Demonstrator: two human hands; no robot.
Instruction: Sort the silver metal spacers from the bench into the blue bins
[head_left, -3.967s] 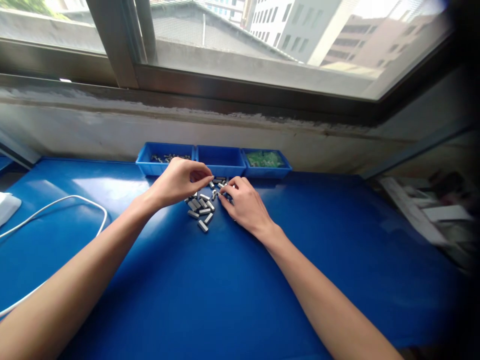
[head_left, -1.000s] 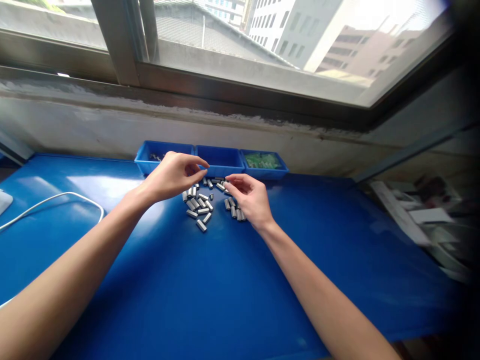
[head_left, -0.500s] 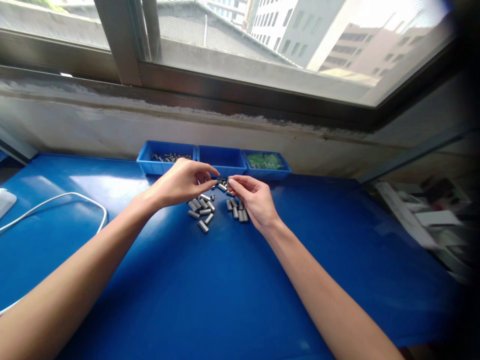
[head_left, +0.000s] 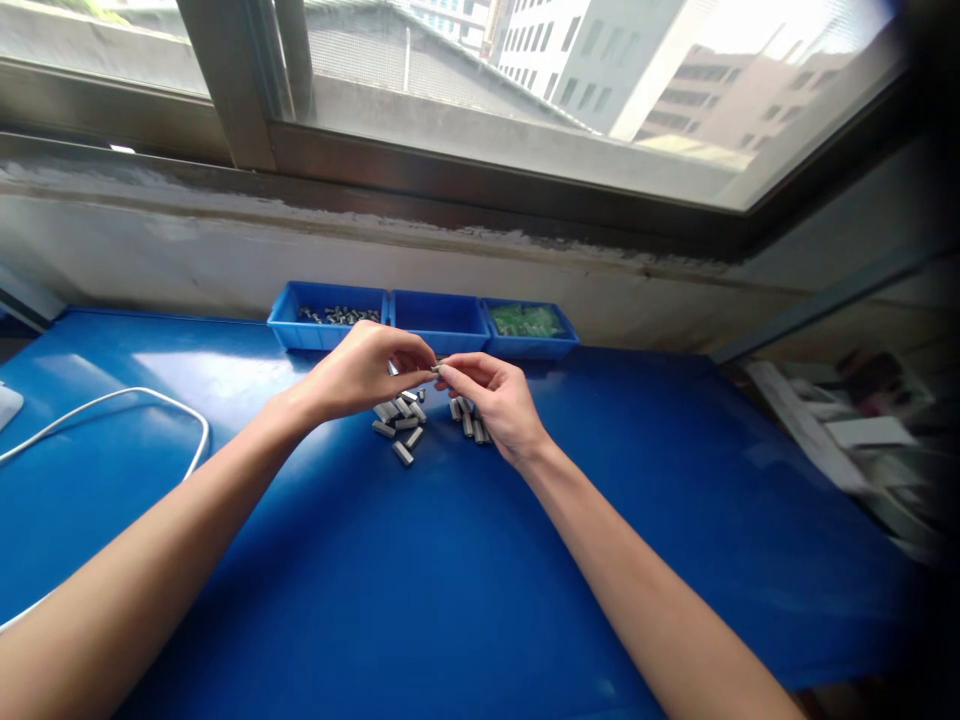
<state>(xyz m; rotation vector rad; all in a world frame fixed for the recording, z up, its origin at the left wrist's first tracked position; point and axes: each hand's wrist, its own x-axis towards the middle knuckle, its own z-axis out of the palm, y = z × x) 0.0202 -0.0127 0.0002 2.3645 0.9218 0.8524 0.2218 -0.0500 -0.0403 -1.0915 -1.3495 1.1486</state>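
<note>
My left hand (head_left: pixel 375 370) is closed in a pinch above the blue table, its fingertips meeting those of my right hand (head_left: pixel 491 395). The right thumb and finger grip a small metal part (head_left: pixel 436 369), mostly covered by the fingers. Whether the left fingertips hold that same part or another one is hidden. Below the left hand lies a loose pile of silver hexagonal standoffs (head_left: pixel 403 453). A second group of standoffs (head_left: pixel 468 424) lies in rows beneath the right hand, which partly covers it.
Behind the hands stand three joined blue bins: one with small screws (head_left: pixel 341 315), a middle bin (head_left: pixel 439 317), and one with green items (head_left: pixel 527 320). A white cable (head_left: pixel 169 396) curves across the table (head_left: pixel 420 600) at left. A window (head_left: pixel 480 100) rises behind.
My right hand has moved slightly left, bringing its fingertips together with those of my left hand. The left thumb and fingers have closed from a wider gap. The view has shifted a little.
</note>
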